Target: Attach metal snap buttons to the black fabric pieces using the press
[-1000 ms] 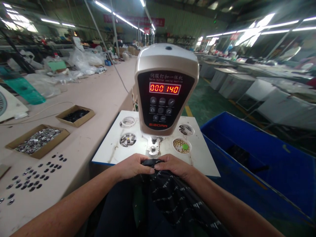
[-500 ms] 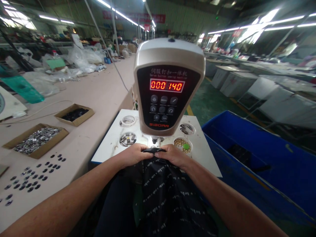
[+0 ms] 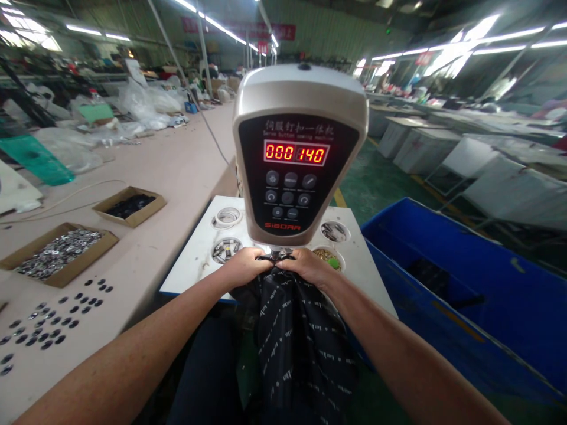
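Observation:
A button machine [image 3: 301, 88] with a lit red display reading 000 140 stands on a white board [image 3: 190, 268]. Below its head, my left hand [image 3: 245, 265] and my right hand [image 3: 308, 265] pinch the upper edge of a black cloth [image 3: 295, 342] with small white lettering, one on each side. The gripped edge lies under the machine's working point, and the rest of the cloth hangs down over my lap. Contact between cloth and die cannot be made out.
Left, a long table [image 3: 186, 153] bears a box of metal pieces [image 3: 59, 254], a box of dark pieces [image 3: 129, 206] and several loose discs [image 3: 55, 321]. The board's round wells hold small parts. A blue bin [image 3: 478, 277] stands right.
Both hands have moved slightly forward and up with the cloth's edge, closer in under the machine head. The hanging cloth has shifted and looks narrower.

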Demonstrator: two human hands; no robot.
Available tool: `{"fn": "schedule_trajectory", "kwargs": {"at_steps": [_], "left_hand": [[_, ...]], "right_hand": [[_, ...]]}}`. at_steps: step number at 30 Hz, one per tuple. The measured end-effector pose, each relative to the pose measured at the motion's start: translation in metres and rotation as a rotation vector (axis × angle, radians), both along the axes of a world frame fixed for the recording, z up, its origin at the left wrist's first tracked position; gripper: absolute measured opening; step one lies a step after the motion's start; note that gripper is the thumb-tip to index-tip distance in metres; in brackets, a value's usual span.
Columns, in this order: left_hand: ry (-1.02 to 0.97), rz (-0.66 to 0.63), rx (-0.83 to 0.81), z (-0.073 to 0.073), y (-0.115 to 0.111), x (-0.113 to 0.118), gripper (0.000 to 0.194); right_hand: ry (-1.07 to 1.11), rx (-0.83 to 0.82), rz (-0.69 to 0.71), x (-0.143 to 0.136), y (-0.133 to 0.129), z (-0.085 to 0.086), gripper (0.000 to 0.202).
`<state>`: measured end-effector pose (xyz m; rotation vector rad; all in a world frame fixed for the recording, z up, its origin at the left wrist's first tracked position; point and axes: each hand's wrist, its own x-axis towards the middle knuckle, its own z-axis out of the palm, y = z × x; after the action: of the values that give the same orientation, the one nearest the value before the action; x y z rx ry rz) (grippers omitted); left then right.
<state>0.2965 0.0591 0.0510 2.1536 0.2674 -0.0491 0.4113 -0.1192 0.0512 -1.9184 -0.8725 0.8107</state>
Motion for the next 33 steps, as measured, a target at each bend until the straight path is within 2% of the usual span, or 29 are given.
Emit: {"fn": "schedule_trajectory", "kwargs": {"at_steps": [9, 16, 21, 28, 33], "left_hand": [[-0.009, -0.022, -0.005, 0.000, 0.000, 0.002, 0.027], [-0.011, -0.002, -0.019, 0.001, 0.001, 0.000, 0.026], [-0.007, 0.012, -0.032, 0.000, 0.000, 0.001, 0.024], [0.015, 0.039, -0.101, -0.002, 0.002, 0.001, 0.024], [0.072, 0.041, -0.166, -0.007, 0.007, -0.001, 0.027]], "right_hand": [[-0.010, 0.014, 0.028, 0.005, 0.001, -0.004, 0.030], [-0.002, 0.056, 0.058, 0.005, 0.002, -0.004, 0.025], [-0.006, 0.030, 0.045, 0.004, 0.003, -0.005, 0.027], [0.076, 0.048, 0.060, 0.010, 0.007, -0.013, 0.028], [0.041, 0.091, 0.072, 0.007, 0.001, -0.007, 0.032]]}}
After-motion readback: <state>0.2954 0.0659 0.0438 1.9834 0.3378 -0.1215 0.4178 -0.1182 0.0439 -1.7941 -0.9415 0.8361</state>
